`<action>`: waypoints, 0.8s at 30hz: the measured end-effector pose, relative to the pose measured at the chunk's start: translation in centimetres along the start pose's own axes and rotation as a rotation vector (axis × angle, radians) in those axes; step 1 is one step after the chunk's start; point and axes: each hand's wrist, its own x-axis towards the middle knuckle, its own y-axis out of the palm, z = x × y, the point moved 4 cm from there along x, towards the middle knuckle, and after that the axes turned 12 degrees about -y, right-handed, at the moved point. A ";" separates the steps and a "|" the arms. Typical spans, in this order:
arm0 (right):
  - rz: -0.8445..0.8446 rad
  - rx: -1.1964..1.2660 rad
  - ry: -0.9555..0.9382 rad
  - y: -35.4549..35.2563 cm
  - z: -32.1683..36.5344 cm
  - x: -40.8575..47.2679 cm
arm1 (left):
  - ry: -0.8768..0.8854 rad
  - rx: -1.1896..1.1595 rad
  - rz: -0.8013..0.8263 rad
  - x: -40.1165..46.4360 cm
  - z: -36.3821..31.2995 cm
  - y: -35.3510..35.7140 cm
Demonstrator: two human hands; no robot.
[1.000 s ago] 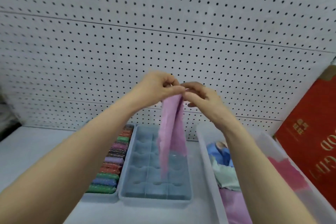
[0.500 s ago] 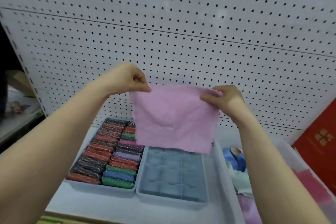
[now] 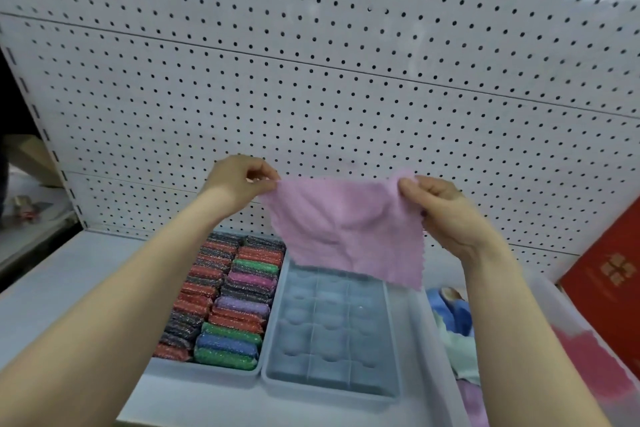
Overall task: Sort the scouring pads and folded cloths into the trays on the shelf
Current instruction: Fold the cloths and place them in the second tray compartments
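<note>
We have the square pink microfibre cloth [image 3: 346, 229] with zigzag-cut edges held up unfolded in mid-air, in front of the white perforated metal back panel [image 3: 311, 80]. It hangs flat, lower corner drooping toward 5 o'clock, above the far end of the empty tray.

Our left hand [image 3: 239, 180] pinches the cloth's top corner at 10 o'clock, thumb and fingers curled onto the fabric. Our right hand [image 3: 440, 208] pinches the opposite top corner at 2 o'clock, same curled grip. Hands well apart, cloth stretched between them.

Directly below the cloth, at 6 o'clock: grey-blue plastic tray with moulded dividers [image 3: 332, 333], nothing in its compartments. Touching it at 9 o'clock: a second grey tray [image 3: 207, 369] packed with rows of glittery scouring pads [image 3: 228, 308] in red, dark grey, green, pink, purple and blue, standing on edge in two columns.

At 4 o'clock from the cloth: translucent white plastic bin [image 3: 415, 322] just beside the divided tray, holding loose cloths [image 3: 453, 326] in blue, pale green and pink. Our right forearm covers part of it.

All three containers sit on the white shelf [image 3: 69, 288]. At 3 o'clock, a red cardboard box with gold print [image 3: 609, 274] leans against the back panel.
</note>
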 end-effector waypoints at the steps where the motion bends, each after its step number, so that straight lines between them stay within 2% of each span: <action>1: 0.157 0.025 0.035 0.9 0.0 -0.5 | 0.009 0.039 -0.031 0.0 -0.1 0.3; 3: 0.388 0.008 0.099 2.8 0.2 -1.5 | 0.013 0.041 -0.005 -0.2 -0.9 1.1; 4: 0.429 -0.021 0.101 3.6 0.2 -1.6 | 0.011 0.000 0.049 -0.4 -1.5 1.6; 7: 0.307 -0.096 0.058 4.9 0.3 -0.8 | -0.001 -0.210 0.244 -1.4 -3.3 3.0; 9: 0.205 -0.072 0.004 5.3 0.4 -0.4 | 0.041 -0.302 0.314 -2.2 -4.5 3.4; 12: 0.112 -0.024 -0.028 5.5 0.0 0.0 | 0.124 -0.335 0.346 -2.8 -5.8 3.5; 18: -0.039 -0.054 -0.152 5.9 0.4 0.4 | 0.115 -0.415 0.465 -3.2 -6.1 3.9; 24: -0.150 -0.105 -0.214 5.9 0.7 0.7 | 0.154 -0.382 0.482 -3.5 -6.4 4.1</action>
